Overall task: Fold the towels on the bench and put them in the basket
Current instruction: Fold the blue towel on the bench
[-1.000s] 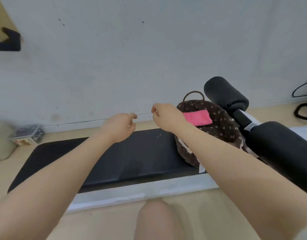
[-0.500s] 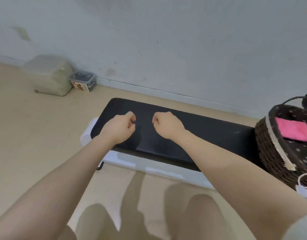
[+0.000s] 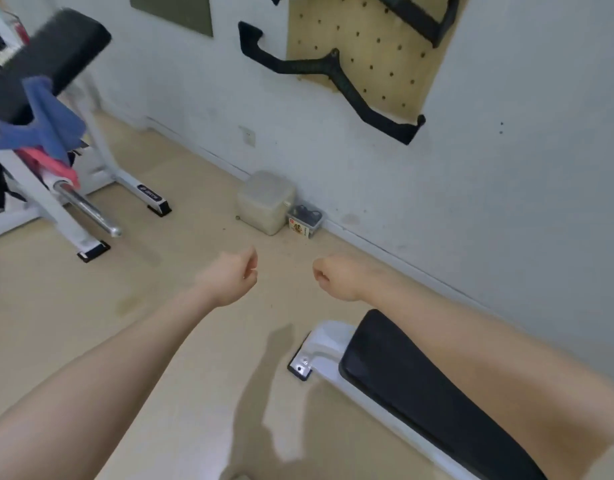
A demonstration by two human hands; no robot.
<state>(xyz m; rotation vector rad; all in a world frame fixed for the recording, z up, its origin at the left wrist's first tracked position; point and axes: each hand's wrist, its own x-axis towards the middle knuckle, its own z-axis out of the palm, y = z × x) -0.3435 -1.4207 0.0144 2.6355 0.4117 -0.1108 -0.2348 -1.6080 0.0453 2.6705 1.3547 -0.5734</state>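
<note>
Out over the tan floor (image 3: 73, 323), at the centre of my view, both hands hang in mid-air with nothing in them. My left hand (image 3: 231, 277) has its grip curled into a loose fist, thumb against the bent fingers, and my right hand (image 3: 336, 275) is curled the same way, knuckles toward the left one; the two are near each other but apart. At 4 o'clock lies the near end of the table (image 3: 419, 393), its black pad on a white frame, with my right forearm crossing above it. I see no towel on the part of the pad that shows, and the basket is out of view. At 10 o'clock stands a white rack with a black pad, and over it hang a blue towel (image 3: 45, 123) and, just below that, a pink towel (image 3: 52, 166) beside a chrome bar (image 3: 90, 211). At 12 o'clock, against the wall, sit a pale tub (image 3: 265, 202) and a small clear box (image 3: 305, 221) touching it. Higher up, a pegboard (image 3: 367, 46) carries black handles (image 3: 333, 71).
</note>
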